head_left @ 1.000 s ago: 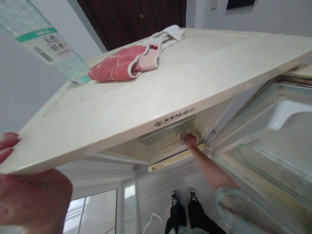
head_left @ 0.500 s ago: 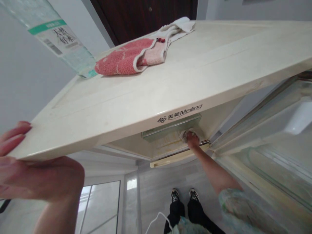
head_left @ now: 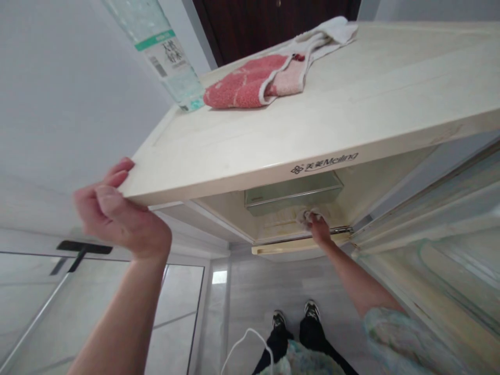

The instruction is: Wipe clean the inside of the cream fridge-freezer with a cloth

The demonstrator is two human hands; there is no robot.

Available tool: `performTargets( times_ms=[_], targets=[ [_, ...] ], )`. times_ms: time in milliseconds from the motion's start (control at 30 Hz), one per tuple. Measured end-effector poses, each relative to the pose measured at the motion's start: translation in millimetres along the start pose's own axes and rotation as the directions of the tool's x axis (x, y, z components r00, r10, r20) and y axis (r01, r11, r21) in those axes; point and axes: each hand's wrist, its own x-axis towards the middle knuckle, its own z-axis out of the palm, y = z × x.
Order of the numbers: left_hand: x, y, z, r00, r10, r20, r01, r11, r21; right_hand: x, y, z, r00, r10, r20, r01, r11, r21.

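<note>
Where the pale cloth (head_left: 308, 214) lies bunched on the stained floor of the fridge compartment (head_left: 279, 229), just below the greenish glass shelf (head_left: 292, 194), right hand (head_left: 319, 229) pressed down on it, fingers curled over and closed on the wad. Right forearm stretched in from the lower right, patterned sleeve (head_left: 394, 338) pushed up past the elbow. Left hand (head_left: 117, 213) clamped on the front left corner of the fridge top (head_left: 312, 120), fingertips hooked over the upper edge, thumb and palm beneath, nothing else in the grasp. Brand lettering (head_left: 324, 164) printed on the front edge of that top, directly above the shelf. Red and white towel (head_left: 269, 80) folded on the upper surface, toward the back. Clear plastic bottle (head_left: 167, 57) with a green-banded label standing just left of the towel, base near the towel's edge; contact between the two not discernible. Open fridge door (head_left: 441, 229) swung out on the right, inner liner facing up. Dark wooden door (head_left: 273, 21) behind. Pair of black and white shoes (head_left: 295, 316) on the grey floor below, white cable (head_left: 244, 349) looped beside them.
</note>
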Motion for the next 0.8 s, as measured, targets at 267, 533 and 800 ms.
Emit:
performTargets(
  times_ms=[267,533,800],
  targets=[
    [2,-4,-11.5,0.993,0.016,0.119,-0.006,0.996,-0.087,-2,-52,28,0.994,0.106,0.008,-0.107,0.992,0.069],
    [1,-8,-13.8,0.99,0.026,0.139,-0.013,0.995,-0.094,-14,-213,107,0.973,-0.109,0.203,0.039,0.946,0.322],
    [2,-9,-21.5,0.971,-0.017,0.239,0.06,0.983,-0.174,-41,-254,31,0.977,-0.176,0.12,0.093,0.861,0.5]
  ],
)
